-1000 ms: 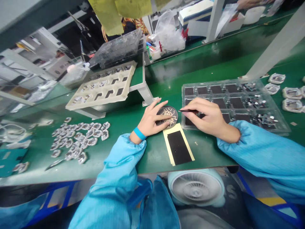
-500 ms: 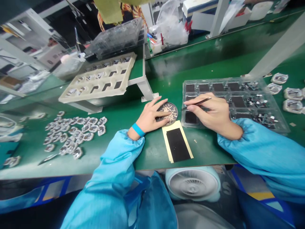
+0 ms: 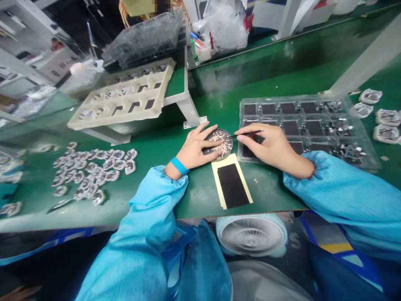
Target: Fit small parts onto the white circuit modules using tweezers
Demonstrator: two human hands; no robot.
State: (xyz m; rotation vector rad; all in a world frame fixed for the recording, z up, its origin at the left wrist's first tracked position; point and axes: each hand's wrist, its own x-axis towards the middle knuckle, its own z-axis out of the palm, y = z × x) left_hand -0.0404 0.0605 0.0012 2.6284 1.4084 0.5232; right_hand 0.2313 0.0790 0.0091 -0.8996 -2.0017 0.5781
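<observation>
My left hand (image 3: 202,146) lies with spread fingers over the left side of a round dark dish (image 3: 230,151), touching it. Many tiny pale and dark pieces (image 3: 222,146) fill this dish. In my right hand (image 3: 267,146) is a pair of dark tweezers (image 3: 246,134), its tips over the dish's right side; whether they grip a piece is too small to tell. Just below the dish lies a yellow sheet with a black rectangle (image 3: 233,186) on it. A clear plastic tray (image 3: 366,154) with black squares and small electronic parts sits under and beyond my right hand.
Many small white-rimmed parts (image 3: 94,167) are spread at the left, near another pair of tweezers (image 3: 61,205). A cream tray (image 3: 115,119) rests on a raised shelf. More white parts (image 3: 387,117) stand at the far right. A round fan (image 3: 252,236) is below the table edge.
My right hand has moved left, bringing the tweezers' tips from beside the dish to over it. My left hand stays at the dish. The whole view has shifted slightly.
</observation>
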